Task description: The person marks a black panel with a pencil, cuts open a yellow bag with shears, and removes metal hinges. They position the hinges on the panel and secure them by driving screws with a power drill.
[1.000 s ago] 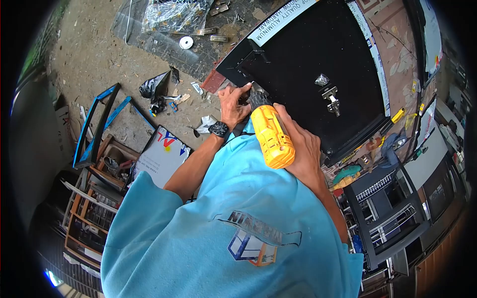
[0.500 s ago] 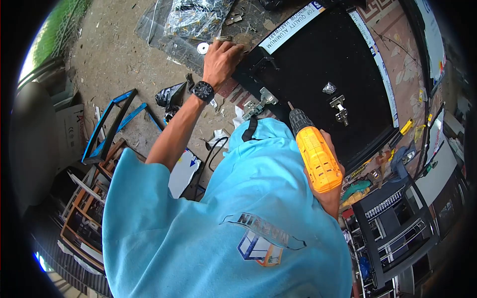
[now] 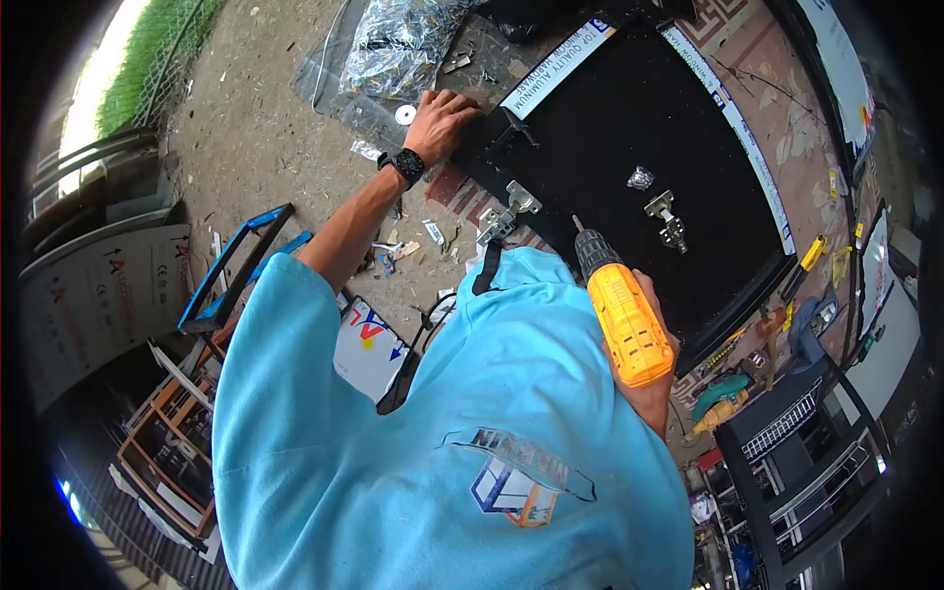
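My right hand is wrapped round a yellow power drill, mostly hidden beneath its body. The bit points up over a black panel. At the panel's upper-left corner is my left hand, with bent fingers; what is under them is hidden. One metal hinge sits on the panel's near-left edge. Another hinge lies on the panel right of the bit, with a small clear plastic packet above it. A black T-shaped piece is near the left hand.
Beyond my left hand, a clear bag of small parts and a white disc lie on a dark sheet. Blue-edged frames stand on the left. Tools, including a green one, and black frames lie on the right.
The view has shifted slightly. My left hand has moved a little downward and stays by the panel's corner. My right hand still grips the drill, with its bit over the panel.
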Demonstrator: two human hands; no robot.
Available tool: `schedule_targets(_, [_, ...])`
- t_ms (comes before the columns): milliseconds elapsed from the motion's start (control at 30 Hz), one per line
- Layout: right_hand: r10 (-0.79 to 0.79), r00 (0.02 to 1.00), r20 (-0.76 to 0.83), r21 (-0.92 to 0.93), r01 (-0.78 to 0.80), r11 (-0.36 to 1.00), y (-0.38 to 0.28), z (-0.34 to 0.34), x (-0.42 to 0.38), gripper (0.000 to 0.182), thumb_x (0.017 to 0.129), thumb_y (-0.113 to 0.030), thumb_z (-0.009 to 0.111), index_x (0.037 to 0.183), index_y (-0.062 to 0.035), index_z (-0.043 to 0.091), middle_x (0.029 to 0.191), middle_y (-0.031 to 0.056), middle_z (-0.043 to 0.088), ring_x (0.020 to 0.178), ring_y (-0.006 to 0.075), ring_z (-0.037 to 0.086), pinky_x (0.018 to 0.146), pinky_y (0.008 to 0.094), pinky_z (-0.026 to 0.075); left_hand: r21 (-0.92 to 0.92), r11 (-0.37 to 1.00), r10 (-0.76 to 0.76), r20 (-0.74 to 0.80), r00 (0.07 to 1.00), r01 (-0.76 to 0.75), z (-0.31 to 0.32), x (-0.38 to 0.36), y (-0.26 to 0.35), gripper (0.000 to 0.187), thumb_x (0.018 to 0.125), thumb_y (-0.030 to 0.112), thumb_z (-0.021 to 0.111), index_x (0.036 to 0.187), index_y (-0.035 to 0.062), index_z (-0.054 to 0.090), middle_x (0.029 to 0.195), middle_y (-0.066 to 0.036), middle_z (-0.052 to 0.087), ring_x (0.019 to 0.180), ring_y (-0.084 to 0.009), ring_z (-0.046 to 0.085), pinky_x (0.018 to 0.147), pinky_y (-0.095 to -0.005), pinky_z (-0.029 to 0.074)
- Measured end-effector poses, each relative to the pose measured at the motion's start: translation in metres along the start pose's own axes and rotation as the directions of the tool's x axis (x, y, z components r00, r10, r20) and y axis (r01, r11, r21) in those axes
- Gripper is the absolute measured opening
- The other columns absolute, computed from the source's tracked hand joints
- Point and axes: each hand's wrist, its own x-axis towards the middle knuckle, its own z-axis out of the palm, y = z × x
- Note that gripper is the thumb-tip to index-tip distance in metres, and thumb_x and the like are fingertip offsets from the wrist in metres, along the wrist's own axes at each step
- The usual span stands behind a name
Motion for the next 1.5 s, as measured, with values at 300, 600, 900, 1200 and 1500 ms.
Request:
schedule_targets(300, [-0.101,0.993,-0.056,-0.019,0.1,0.995,0.016,-0.006,-0.007,0.066,0.074,-0.014,0.073,0.133,-0.005,0.045,0.121,0.0152,0.06,0.093,0.0343,0.067,0.076,0.0346,0.054,-0.104,0.925,-0.379,-0.18,0.908,0.365,-0.013,0.022,0.014,0.013,0.087,0.011,0.054,0.098,0.0075,0.059,0.092,-0.01,0.063,0.09,-0.0288,0.059,0.083,-0.0382,0.04])
schedule_targets(600, [-0.13,0.991,0.018,0.03,0.13,0.991,0.032,-0.006,-0.007,0.053,0.072,-0.019,0.075,0.116,0.0037,0.057,0.101,0.0188,0.066,0.083,0.0334,0.068,0.072,0.0353,0.053,-0.866,-0.232,-0.584,0.488,0.649,0.443,-0.017,-0.005,0.154,0.018,0.092,0.014,0.061,0.105,0.0008,0.063,0.089,-0.002,0.063,0.08,-0.0093,0.057,0.073,-0.024,0.048])
schedule_targets(900, [-0.267,0.963,0.045,-0.029,0.269,0.963,0.023,-0.008,0.002,0.049,0.074,-0.015,0.073,0.117,0.0039,0.059,0.108,0.0173,0.067,0.085,0.0307,0.069,0.075,0.0349,0.053,-0.587,-0.785,-0.325,0.663,0.674,0.198,-0.02,-0.025,0.199,0.017,0.094,0.007,0.054,0.11,0.0011,0.058,0.102,-0.013,0.063,0.091,-0.0204,0.065,0.081,-0.0289,0.056])
schedule_targets(1200, [-0.223,0.963,0.153,-0.037,0.231,0.972,0.013,-0.009,0.011,0.051,0.072,-0.019,0.075,0.116,0.0015,0.059,0.106,0.017,0.067,0.087,0.0303,0.069,0.074,0.0354,0.054,-0.458,-0.873,-0.266,0.735,0.624,0.168,-0.016,-0.046,0.201,0.016,0.095,0.002,0.051,0.108,-0.0012,0.058,0.103,-0.015,0.063,0.095,-0.0227,0.065,0.085,-0.0311,0.056])
schedule_targets(1500, [-0.172,0.971,0.167,-0.027,0.179,0.984,0.01,-0.009,0.015,0.053,0.071,-0.02,0.076,0.116,0.0013,0.059,0.106,0.0182,0.067,0.092,0.0314,0.069,0.078,0.0359,0.054,-0.367,-0.924,-0.219,0.74,0.636,0.109,-0.01,-0.052,0.198,0.016,0.094,0.002,0.05,0.108,-0.0017,0.057,0.106,-0.017,0.061,0.1,-0.0267,0.063,0.087,-0.0323,0.056])
